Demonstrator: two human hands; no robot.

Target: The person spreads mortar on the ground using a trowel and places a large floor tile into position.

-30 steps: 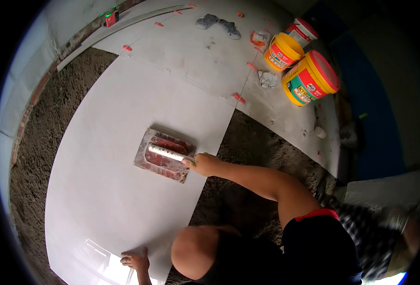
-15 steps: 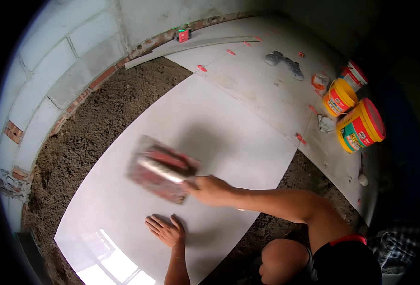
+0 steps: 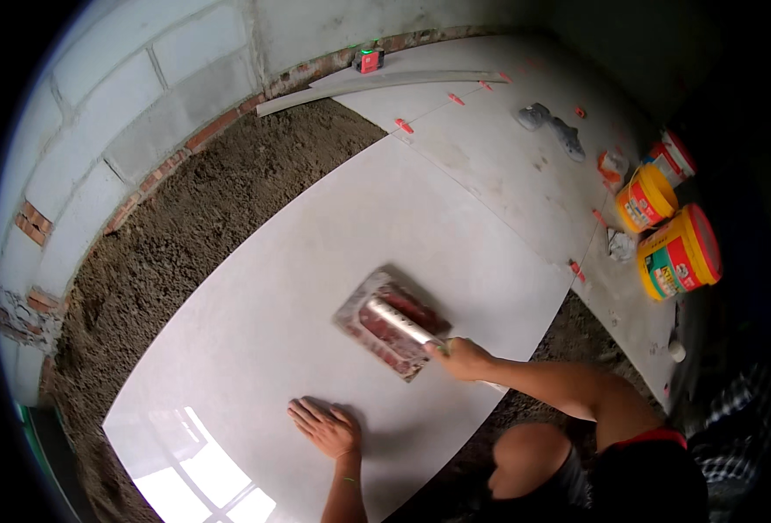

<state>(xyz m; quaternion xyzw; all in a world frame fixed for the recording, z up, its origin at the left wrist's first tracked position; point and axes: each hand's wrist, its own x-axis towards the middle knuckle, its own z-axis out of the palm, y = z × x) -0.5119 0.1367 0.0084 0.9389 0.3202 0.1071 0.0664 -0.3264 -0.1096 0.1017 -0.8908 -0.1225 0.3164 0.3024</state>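
Observation:
My right hand (image 3: 464,358) is closed round the end of a silver handle on a rectangular float (image 3: 392,324), whose red and grey body is stained and slightly blurred. The float is over the middle of a large, glossy off-white tile (image 3: 281,305); whether it touches the surface I cannot tell. Flat on that same tile, nearer to me and left of the float, rests my left hand (image 3: 326,427) with its fingers stretched out and nothing in it.
Rough mortar (image 3: 176,235) borders the tile along the block wall (image 3: 141,96). On laid tiles at the far right are red clips (image 3: 404,126), grey shoes (image 3: 567,138) and yellow buckets (image 3: 682,254). A long straightedge (image 3: 377,84) lies before a laser level (image 3: 369,60).
My right hand has brought the float right and a little nearer across the tile. My left hand stays flat on it. The whole view has shifted slightly.

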